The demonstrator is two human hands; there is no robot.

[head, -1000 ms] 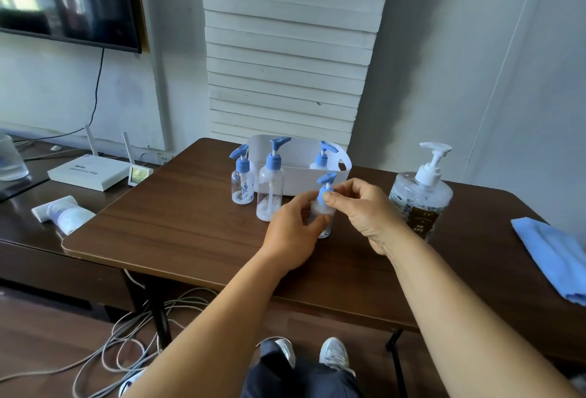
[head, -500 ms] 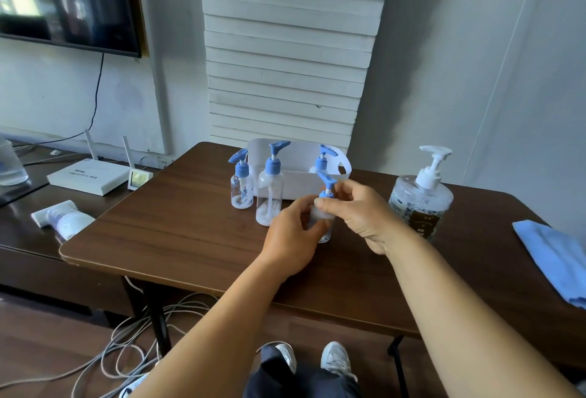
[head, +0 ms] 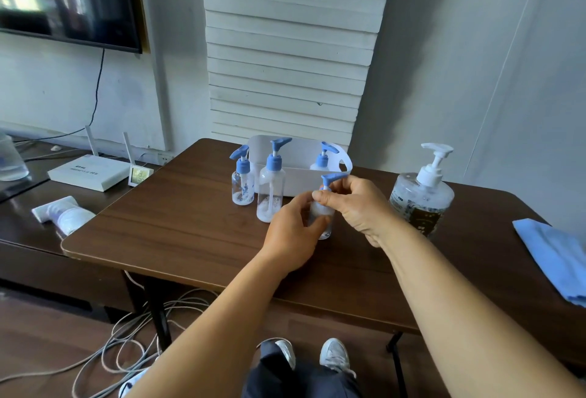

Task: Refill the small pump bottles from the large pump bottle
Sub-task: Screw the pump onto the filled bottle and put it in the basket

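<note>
step: we judge the cap is being unscrewed | small pump bottle [head: 322,218] upright on worktop [head: 177,232], long axis vertical, between both hands | left hand [head: 293,236] grips body | right hand [head: 355,204] pinches blue collar | large pump bottle [head: 420,198] just right, nearer right hand

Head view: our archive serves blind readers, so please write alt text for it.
Two hands work on a small pump bottle on a brown table: left hand grips its body, right hand pinches its blue pump top. A large pump bottle stands right.
</note>
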